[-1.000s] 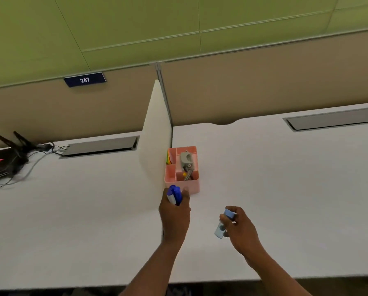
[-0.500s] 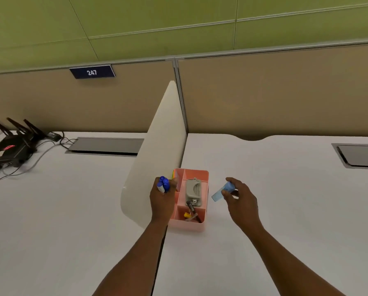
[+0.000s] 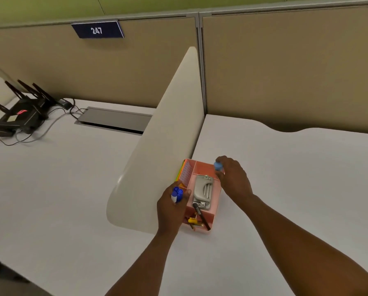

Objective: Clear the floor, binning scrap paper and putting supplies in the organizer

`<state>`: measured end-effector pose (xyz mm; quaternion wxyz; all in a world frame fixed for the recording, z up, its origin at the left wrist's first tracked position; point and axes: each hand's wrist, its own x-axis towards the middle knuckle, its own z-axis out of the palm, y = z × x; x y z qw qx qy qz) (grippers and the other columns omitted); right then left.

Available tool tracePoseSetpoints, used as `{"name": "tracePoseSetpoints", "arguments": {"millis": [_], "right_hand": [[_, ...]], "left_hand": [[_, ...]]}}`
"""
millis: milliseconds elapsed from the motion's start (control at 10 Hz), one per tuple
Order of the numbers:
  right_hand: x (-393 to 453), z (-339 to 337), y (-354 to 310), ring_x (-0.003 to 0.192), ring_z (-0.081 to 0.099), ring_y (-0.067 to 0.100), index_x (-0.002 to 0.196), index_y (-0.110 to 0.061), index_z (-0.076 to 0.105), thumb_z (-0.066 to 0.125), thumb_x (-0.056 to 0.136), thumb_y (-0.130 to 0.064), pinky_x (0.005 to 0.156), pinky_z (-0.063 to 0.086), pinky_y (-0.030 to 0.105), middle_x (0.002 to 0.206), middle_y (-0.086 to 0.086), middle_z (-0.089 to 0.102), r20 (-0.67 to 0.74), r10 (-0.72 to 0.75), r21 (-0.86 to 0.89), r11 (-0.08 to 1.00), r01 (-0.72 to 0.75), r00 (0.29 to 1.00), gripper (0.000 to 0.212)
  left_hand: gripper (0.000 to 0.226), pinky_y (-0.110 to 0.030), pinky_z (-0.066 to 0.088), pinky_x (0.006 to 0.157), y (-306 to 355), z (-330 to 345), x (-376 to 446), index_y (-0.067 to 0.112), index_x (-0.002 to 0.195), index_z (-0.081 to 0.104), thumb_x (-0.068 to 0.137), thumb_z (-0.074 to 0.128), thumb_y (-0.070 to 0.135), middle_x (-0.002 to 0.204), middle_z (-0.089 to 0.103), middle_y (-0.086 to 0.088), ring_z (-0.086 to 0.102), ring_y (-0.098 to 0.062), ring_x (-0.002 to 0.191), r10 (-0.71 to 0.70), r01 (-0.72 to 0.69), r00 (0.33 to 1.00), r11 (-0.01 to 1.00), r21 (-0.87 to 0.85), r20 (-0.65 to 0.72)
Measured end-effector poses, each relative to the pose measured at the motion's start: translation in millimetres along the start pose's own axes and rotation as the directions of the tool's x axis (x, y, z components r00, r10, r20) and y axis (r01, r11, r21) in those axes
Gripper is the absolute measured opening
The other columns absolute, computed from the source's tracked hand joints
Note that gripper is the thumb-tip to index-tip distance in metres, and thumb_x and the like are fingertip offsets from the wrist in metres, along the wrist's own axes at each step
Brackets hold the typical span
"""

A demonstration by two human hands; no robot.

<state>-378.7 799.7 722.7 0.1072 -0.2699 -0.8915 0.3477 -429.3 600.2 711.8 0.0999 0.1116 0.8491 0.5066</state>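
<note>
left hand (image 3: 172, 207) curled round blue-capped markers (image 3: 177, 195), lower centre, at pink organizer (image 3: 213, 212) left edge, likely to drop them in | right hand (image 3: 232, 178) pinches light-blue item (image 3: 218, 166) over far compartment | grey hole punch (image 3: 203, 192) already inside

office | cubicle partitions (image 3: 285, 67) | desk number plate (image 3: 97, 29) | router (image 3: 18, 116)

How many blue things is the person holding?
2. One dark blue capped marker is gripped in the left hand, beside the pink plastic organizer. One light blue small object is pinched in the right hand, above the organizer's far corner.
</note>
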Motion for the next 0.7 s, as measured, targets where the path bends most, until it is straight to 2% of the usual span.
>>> {"name": "tracePoseSetpoints", "arguments": {"millis": [100,300,500,600,700], "right_hand": [[-1,4,7,0.107,0.052,0.023,0.112,-0.015,0.06,0.06,0.091,-0.016,0.079,0.041,0.032,0.113,0.004,0.061,0.025,-0.002,-0.048,0.999,0.003,1.0,0.022],[-13,5,11,0.11,0.05,0.024,0.106,-0.011,0.064,0.055,0.095,-0.021,0.082,0.041,0.03,0.118,0.006,0.06,-0.014,-0.014,-0.148,0.989,0.012,1.0,0.018],[-46,-1,1,0.133,0.04,0.022,0.13,-0.019,0.055,0.05,0.098,-0.033,0.106,0.038,0.036,0.144,0.004,0.048,-0.029,0.078,-0.198,0.977,-0.082,0.997,0.035],[-69,-7,-7,0.135,0.038,0.021,0.131,-0.018,0.054,0.047,0.098,-0.037,0.108,0.037,0.036,0.145,0.003,0.046,-0.057,0.071,-0.201,0.976,-0.081,0.996,0.038],[-92,-11,-13,0.134,0.038,0.021,0.125,-0.018,0.057,0.05,0.097,-0.035,0.107,0.038,0.036,0.144,0.002,0.046,-0.098,0.099,-0.187,0.975,-0.116,0.99,0.034]], "left_hand": [[0.032,-0.001,0.045,0.082,1,-2,-1,0.015,0.113,0.064,0.083,0.074,0.019,0.106,0.068,0.007,0.063,-0.006,0.099,0.05,-0.049,0.999,0.996,0.071,-0.011],[0.036,0.003,0.043,0.077,-8,-14,-18,0.017,0.115,0.063,0.081,0.074,0.012,0.102,0.062,0.014,0.061,-0.004,0.093,0.048,-0.044,0.998,0.993,0.107,-0.033],[0.04,-0.015,0.048,0.087,-10,-30,-42,0.017,0.116,0.061,0.08,0.076,0.017,0.105,0.064,0.005,0.061,-0.013,0.098,0.018,-0.013,0.999,0.993,0.118,-0.039],[0.047,-0.027,0.05,0.095,-8,-41,-51,0.014,0.122,0.058,0.079,0.077,0.022,0.116,0.065,-0.004,0.06,-0.018,0.105,0.059,-0.053,0.997,0.993,0.103,-0.05],[0.052,-0.024,0.047,0.094,-2,-50,-58,0.014,0.126,0.055,0.08,0.076,0.023,0.122,0.063,-0.008,0.06,-0.022,0.112,0.027,-0.019,0.996,0.995,0.095,-0.082]]}}
